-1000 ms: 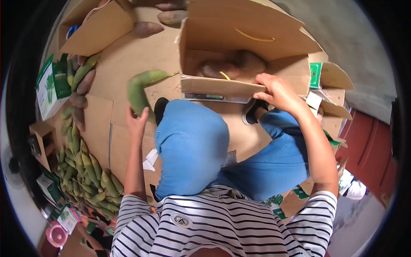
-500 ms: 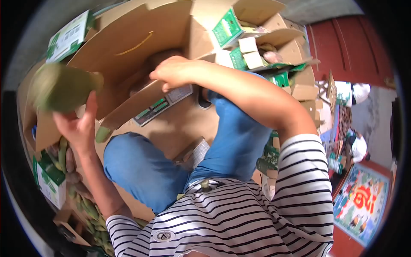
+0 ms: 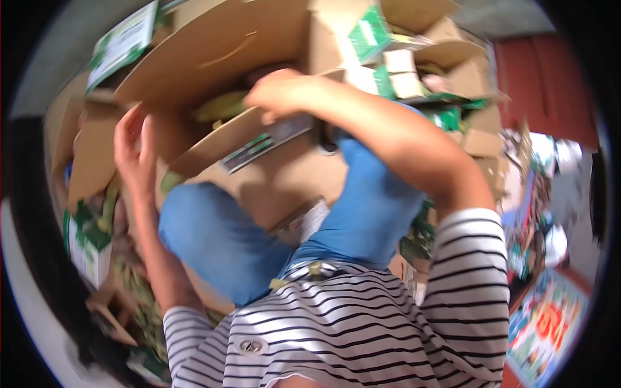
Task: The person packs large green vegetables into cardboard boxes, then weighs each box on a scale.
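Note:
My left hand is raised at the left side of the big cardboard box, fingers apart and nothing in them. My right hand reaches across to the box's near wall, its fingers curled over the top edge of the cardboard. Inside the box, behind that wall, lies a yellow-green oblong piece of produce, blurred and partly hidden by the wall. A small green end of produce shows at the near wall's left corner, beside my knee.
Green-and-white cartons with produce stand at the upper right. A green-and-white box and a heap of long green produce lie at the left. People in white are far right, by a red door.
My left hand has let go of the large green piece of produce it held up; a yellow-green piece now shows inside the box. My right hand stays at the box edge. The view has shifted slightly.

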Action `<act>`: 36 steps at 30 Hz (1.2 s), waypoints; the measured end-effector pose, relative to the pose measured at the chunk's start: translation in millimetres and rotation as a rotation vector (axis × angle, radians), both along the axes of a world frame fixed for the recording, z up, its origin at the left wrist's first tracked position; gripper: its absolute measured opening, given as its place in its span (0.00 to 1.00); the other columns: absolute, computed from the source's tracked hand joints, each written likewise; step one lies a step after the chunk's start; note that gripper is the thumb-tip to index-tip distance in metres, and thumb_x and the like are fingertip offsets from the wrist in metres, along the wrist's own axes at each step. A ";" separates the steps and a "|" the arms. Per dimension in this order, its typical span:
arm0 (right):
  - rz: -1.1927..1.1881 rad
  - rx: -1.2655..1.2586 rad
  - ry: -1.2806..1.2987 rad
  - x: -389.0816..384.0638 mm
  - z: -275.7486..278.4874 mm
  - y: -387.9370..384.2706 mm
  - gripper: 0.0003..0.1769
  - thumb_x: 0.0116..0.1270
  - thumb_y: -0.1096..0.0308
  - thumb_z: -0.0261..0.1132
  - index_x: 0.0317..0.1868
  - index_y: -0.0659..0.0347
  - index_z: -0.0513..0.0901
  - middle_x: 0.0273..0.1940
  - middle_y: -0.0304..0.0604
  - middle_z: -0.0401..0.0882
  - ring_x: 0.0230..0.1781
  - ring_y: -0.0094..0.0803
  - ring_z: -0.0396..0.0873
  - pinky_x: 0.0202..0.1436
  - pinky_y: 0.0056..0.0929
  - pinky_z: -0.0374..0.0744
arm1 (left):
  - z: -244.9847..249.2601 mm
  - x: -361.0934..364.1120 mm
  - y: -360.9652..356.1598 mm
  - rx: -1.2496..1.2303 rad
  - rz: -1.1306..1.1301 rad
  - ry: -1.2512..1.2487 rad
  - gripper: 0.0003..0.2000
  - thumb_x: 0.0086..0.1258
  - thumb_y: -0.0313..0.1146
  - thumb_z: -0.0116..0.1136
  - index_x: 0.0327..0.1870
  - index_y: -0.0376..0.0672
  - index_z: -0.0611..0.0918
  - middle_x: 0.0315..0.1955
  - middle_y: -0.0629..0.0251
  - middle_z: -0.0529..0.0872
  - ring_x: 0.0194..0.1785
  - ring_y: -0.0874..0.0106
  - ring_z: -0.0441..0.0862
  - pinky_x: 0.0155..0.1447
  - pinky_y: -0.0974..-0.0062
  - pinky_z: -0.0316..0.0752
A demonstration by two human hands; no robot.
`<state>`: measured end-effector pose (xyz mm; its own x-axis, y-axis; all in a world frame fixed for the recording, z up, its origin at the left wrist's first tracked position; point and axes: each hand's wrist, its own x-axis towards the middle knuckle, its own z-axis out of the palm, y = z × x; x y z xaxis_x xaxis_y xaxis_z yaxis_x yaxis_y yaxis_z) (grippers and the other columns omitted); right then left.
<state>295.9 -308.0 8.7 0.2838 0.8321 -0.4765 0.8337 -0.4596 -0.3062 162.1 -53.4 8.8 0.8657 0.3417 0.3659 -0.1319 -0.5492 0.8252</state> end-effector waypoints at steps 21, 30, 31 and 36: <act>-0.088 0.167 0.087 -8.7 11.1 -1.7 0.17 0.54 0.69 0.72 0.38 0.65 0.74 0.34 0.53 0.77 0.35 0.51 0.78 0.39 0.45 0.74 | -174.7 -166.9 22.5 0.338 0.217 1.008 0.17 0.59 0.39 0.65 0.44 0.39 0.78 0.48 0.49 0.79 0.53 0.52 0.78 0.52 0.57 0.76; -0.083 0.081 0.055 -8.9 14.9 4.9 0.17 0.55 0.66 0.72 0.40 0.64 0.75 0.38 0.52 0.79 0.42 0.53 0.78 0.43 0.46 0.74 | -262.9 -118.1 95.4 0.801 0.349 0.861 0.28 0.58 0.30 0.61 0.63 0.41 0.71 0.66 0.52 0.67 0.71 0.59 0.63 0.67 0.51 0.64; -0.086 0.082 0.059 -8.7 15.2 5.3 0.17 0.55 0.66 0.72 0.40 0.64 0.75 0.38 0.52 0.79 0.42 0.53 0.78 0.43 0.46 0.74 | -269.2 -115.5 102.4 0.804 0.324 0.869 0.27 0.59 0.30 0.59 0.63 0.42 0.72 0.66 0.53 0.68 0.71 0.60 0.63 0.66 0.51 0.64; -0.090 0.082 0.066 -7.0 13.0 4.7 0.17 0.56 0.65 0.71 0.40 0.63 0.75 0.37 0.51 0.79 0.42 0.52 0.77 0.43 0.45 0.74 | -279.0 -107.2 103.0 0.597 0.183 1.209 0.21 0.61 0.33 0.56 0.58 0.44 0.75 0.64 0.55 0.70 0.69 0.63 0.66 0.61 0.51 0.68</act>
